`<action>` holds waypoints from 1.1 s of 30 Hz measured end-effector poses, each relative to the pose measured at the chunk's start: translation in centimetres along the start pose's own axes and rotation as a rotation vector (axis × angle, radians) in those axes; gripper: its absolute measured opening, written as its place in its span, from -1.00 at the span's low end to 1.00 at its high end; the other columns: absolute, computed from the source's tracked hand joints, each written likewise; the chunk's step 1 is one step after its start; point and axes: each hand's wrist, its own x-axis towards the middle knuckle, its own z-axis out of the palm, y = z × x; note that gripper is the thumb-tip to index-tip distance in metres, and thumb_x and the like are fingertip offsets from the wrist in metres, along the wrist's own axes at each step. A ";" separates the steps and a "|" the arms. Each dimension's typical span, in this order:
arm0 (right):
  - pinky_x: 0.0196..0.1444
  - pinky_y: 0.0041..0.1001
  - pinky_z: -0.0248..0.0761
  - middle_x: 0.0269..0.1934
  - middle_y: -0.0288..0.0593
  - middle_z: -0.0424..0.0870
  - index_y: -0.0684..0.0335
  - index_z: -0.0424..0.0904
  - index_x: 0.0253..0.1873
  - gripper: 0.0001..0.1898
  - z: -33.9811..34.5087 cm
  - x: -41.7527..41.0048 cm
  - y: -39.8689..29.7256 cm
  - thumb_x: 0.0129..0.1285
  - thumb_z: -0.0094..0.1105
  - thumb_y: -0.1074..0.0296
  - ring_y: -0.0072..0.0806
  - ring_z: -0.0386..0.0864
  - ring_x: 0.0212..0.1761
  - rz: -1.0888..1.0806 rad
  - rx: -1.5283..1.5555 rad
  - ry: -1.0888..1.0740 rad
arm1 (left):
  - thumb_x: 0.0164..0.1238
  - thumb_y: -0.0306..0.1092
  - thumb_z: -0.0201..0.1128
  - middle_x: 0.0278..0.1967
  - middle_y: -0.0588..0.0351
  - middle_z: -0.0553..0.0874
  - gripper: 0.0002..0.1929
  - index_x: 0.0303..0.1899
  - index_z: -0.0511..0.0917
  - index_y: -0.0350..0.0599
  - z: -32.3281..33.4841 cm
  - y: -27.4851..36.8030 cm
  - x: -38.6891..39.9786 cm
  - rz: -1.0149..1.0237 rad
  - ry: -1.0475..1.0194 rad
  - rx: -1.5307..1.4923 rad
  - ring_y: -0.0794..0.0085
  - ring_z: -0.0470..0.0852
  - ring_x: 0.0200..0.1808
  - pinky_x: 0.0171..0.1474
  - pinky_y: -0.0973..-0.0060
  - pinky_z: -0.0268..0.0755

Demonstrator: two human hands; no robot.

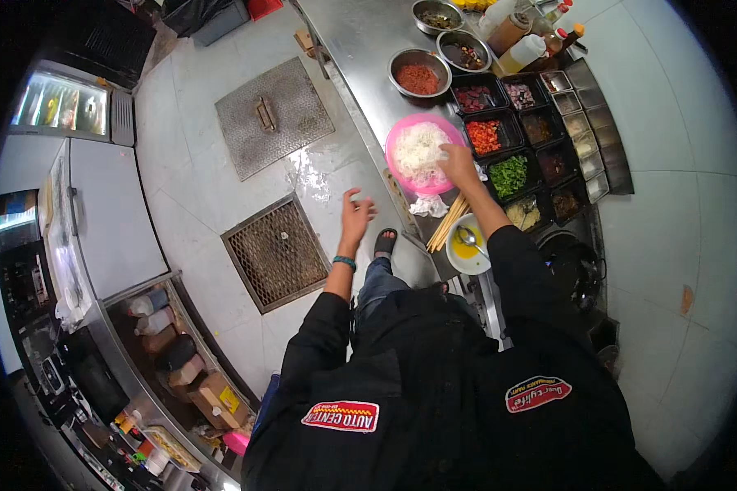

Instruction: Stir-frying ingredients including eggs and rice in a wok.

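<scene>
My right hand (457, 164) reaches over the right side of a pink plastic bowl (395, 136), its fingertips at the white rice noodles (419, 153); whether they grip any is hard to tell. My left hand (357, 216) hangs in the air above the floor, fingers apart and slightly curled, holding nothing. Below the bowl lie a crumpled white cloth or tissue (429, 206) and a bundle of wooden chopsticks (447, 224). A white bowl (468, 264) with yellow liquid and a metal spoon (468, 235) stands beside my right forearm.
Black trays hold chopped red peppers (484, 136), chopped greens (508, 177) and other ingredients. Metal bowls, one with red minced food (417, 78), stand farther along the steel counter (359, 55), near squeeze bottles (521, 54). A floor grate (276, 253) and a metal hatch (274, 116) lie left.
</scene>
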 end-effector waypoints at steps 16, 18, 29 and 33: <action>-0.09 -0.34 0.35 -0.15 0.08 0.47 0.21 0.45 -0.03 -0.51 -0.9 -0.4 -0.3 -0.21 0.26 0.47 -0.09 0.45 -0.10 0.075 -0.150 -0.224 | 0.13 -0.30 0.14 -0.57 0.08 0.55 -0.70 -0.14 0.29 -0.11 -19.7 -21.0 -13.5 -0.536 0.265 0.694 0.42 0.55 -0.64 -0.66 0.45 0.36; -0.07 -0.31 0.33 -0.11 0.09 0.43 0.20 0.44 -0.04 -0.51 0.2 -1.3 -1.3 -0.21 0.26 0.47 -0.07 0.42 -0.06 0.089 -0.183 -0.227 | 0.15 -0.30 0.12 -0.56 0.07 0.54 -0.76 -0.21 0.28 -0.10 -17.3 -19.1 -13.6 -0.537 0.216 0.537 0.40 0.56 -0.62 -0.64 0.47 0.36; -0.33 -0.43 0.42 -0.54 0.05 0.56 0.26 0.59 -0.32 -0.78 -3.5 1.0 -2.4 -0.19 0.18 0.44 -0.22 0.56 -0.49 0.160 0.090 -0.129 | 0.15 -0.38 0.12 -0.53 0.01 0.54 -0.81 -0.25 0.34 -0.21 -12.6 -13.6 -9.2 -0.331 0.167 0.435 0.42 0.57 -0.54 -0.52 0.51 0.47; -0.37 -0.46 0.41 -0.50 0.02 0.58 0.26 0.59 -0.29 -0.77 -8.0 2.2 -5.5 -0.14 0.19 0.38 -0.32 0.58 -0.47 0.206 0.117 -0.208 | 0.16 -0.38 0.11 -0.60 0.07 0.56 -0.84 -0.28 0.35 -0.19 -14.5 -15.0 -8.7 -0.320 0.184 0.400 0.42 0.58 -0.61 -0.53 0.52 0.46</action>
